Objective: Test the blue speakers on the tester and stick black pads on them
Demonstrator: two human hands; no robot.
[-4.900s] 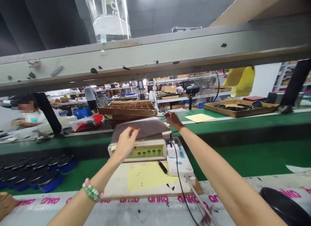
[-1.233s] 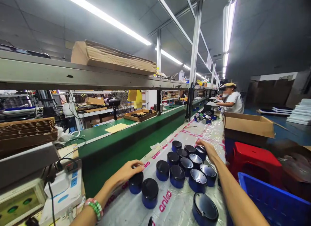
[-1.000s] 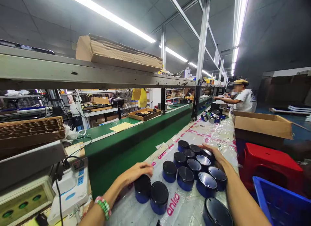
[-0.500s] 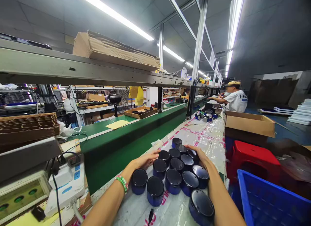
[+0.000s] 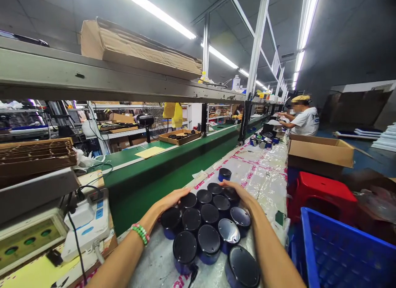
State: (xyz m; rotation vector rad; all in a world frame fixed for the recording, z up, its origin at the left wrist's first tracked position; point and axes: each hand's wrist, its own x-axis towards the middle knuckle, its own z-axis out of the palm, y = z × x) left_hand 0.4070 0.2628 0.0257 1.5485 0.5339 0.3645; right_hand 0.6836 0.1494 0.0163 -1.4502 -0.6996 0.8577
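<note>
Several round black-topped, blue-sided parts stand close together on the plastic-covered bench. At the group's left far edge is my left hand, its fingers stretched out against the outer parts; a green and pink bead bracelet circles that wrist. My right hand curves along the right far side, fingers extended and partly hidden behind the parts. Neither hand grips a single part. One more such part stands just beyond the group. A short black plug lies at the near edge.
A blue basket, a red stool and an open carton are at the right. A power strip lies at the left. Farther along the bench, a person in a white shirt works near more parts.
Both hands have come nearer and leftward, and the group of parts has shifted with them, more tightly packed. One part at the far end now stands apart. The view has tilted slightly.
</note>
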